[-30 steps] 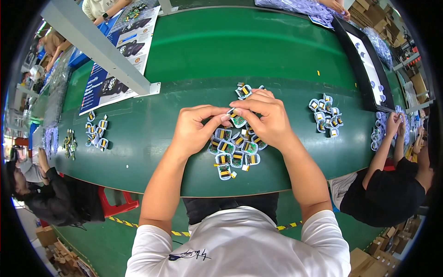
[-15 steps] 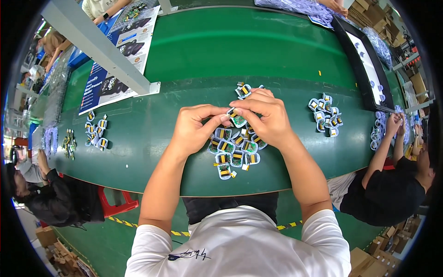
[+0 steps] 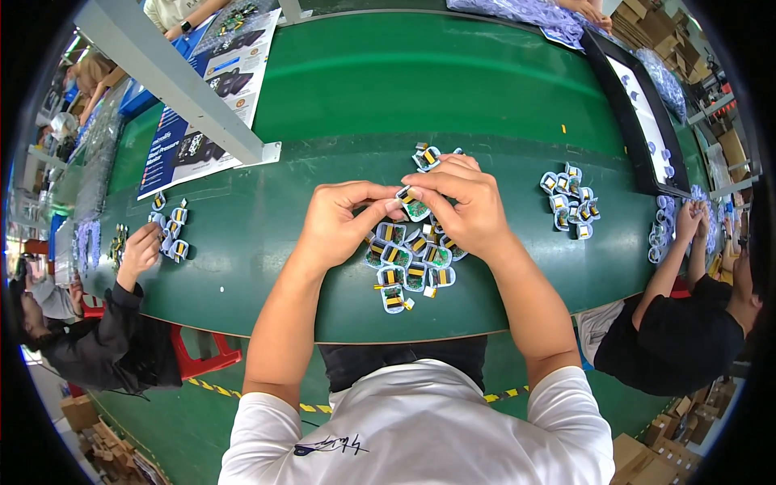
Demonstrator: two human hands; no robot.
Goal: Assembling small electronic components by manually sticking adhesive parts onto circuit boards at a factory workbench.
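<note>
Between my two hands is a small light-blue plastic housing [image 3: 417, 208] with a green circuit board and a dark-and-yellow part inside. My left hand [image 3: 347, 218] pinches its left side between thumb and forefinger. My right hand [image 3: 467, 202] grips its upper right side, thumb pressed near the top. Just below both hands lies a cluster of similar housings [image 3: 415, 277] with boards and yellow-banded parts, partly covered by my right fingers. Beyond my right hand sits another such housing [image 3: 426, 158].
More housings lie in a group at right [image 3: 571, 202] and another at left [image 3: 171, 230], where a co-worker's hand [image 3: 141, 249] reaches in. A grey metal post [image 3: 174, 81] stands on the green table [image 3: 267, 275]. A black-framed tray [image 3: 638, 113] lies at far right.
The co-worker at left has reached a hand onto the table beside the left group of housings. My hands and the held housing have barely moved.
</note>
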